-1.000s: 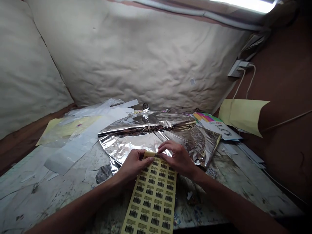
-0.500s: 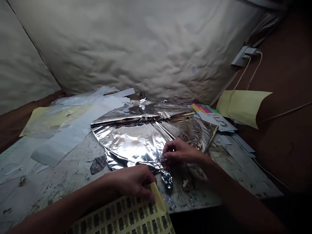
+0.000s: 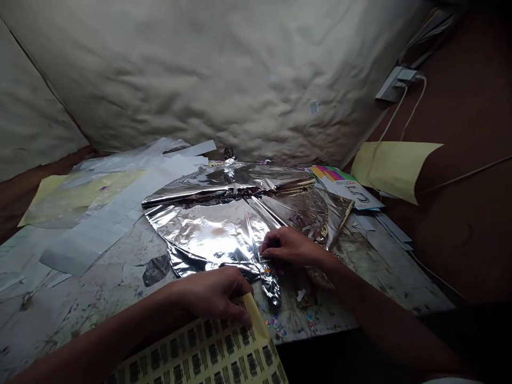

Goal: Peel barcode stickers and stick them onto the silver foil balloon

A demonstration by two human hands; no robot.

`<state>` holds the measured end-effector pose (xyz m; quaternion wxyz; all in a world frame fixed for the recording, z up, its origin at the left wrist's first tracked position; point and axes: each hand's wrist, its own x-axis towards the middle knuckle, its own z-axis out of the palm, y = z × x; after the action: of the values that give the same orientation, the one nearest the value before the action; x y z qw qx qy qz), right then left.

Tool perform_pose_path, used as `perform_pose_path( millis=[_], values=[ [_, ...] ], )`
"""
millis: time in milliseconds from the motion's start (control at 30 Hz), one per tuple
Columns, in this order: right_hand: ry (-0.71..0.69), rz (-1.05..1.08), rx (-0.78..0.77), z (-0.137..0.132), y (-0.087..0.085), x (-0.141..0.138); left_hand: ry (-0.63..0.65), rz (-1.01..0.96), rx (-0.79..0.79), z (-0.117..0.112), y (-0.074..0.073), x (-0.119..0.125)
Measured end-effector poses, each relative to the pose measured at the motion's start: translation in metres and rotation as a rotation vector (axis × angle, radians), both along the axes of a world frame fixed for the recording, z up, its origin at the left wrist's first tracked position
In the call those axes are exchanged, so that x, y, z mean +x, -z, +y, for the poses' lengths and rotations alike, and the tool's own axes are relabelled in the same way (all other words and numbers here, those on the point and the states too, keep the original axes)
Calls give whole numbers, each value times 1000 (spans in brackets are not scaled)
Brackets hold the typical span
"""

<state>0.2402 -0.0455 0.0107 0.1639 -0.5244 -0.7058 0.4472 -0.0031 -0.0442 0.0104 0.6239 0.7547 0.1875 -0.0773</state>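
Observation:
My left hand [image 3: 222, 293] grips the corner of a yellow sheet of barcode labels [image 3: 200, 354], thumb on top, at the near table edge. My right hand [image 3: 290, 245] is closed in a pinch low on a flattened silver foil balloon [image 3: 212, 224]. At its fingertips a small whitish label [image 3: 263, 259] shows in part, against the foil. The balloon lies spread out and creased, with a crumpled tail pointing towards me.
Plastic film and white paper strips [image 3: 92, 232] lie at the left. A colourful printed packet [image 3: 348, 189] rests at the right, near a hanging yellow sheet [image 3: 394, 168] and a power strip [image 3: 396, 84]. Confetti bits [image 3: 276, 325] dot the front edge.
The view has shifted slightly, so everything sits a little further left. Both hands keep nearly the same grip and place, the right fingertips still at the foil.

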Motion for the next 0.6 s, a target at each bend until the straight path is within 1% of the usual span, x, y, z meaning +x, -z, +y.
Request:
perform_pose_path(
  millis=[100, 200, 233, 267, 300, 367, 400, 433, 467, 533, 600],
  values=[
    [-9, -182, 175, -3, -3, -2, 6, 0, 25, 0, -1, 0],
    [50, -356, 359, -3, -10, 2, 11, 8, 72, 1, -4, -1],
    [46, -384, 394, -3, -13, 5, 9, 6, 84, 1, -4, -2],
    [1, -385, 405, -2, -17, 9, 5, 3, 89, 2, -5, -2],
    [-94, -360, 391, -2, -20, 12, -1, 1, 89, 2, -5, -3],
    [-346, -266, 334, -4, -23, 19, -8, 4, 85, 3, -5, -4],
    [-443, -218, 321, -5, -23, 21, -9, 6, 84, 4, -5, -4],
    [-498, -180, 330, -6, -22, 22, -10, 3, 87, 4, -5, -4],
    [-518, -149, 360, -7, -19, 23, -9, -5, 92, 5, -5, -4],
    [-514, -78, 418, -8, -11, 25, 1, -30, 105, 6, -5, -5],
    [-482, 23, 403, -6, -3, 26, 11, -52, 108, 6, -6, -5]
  ],
)
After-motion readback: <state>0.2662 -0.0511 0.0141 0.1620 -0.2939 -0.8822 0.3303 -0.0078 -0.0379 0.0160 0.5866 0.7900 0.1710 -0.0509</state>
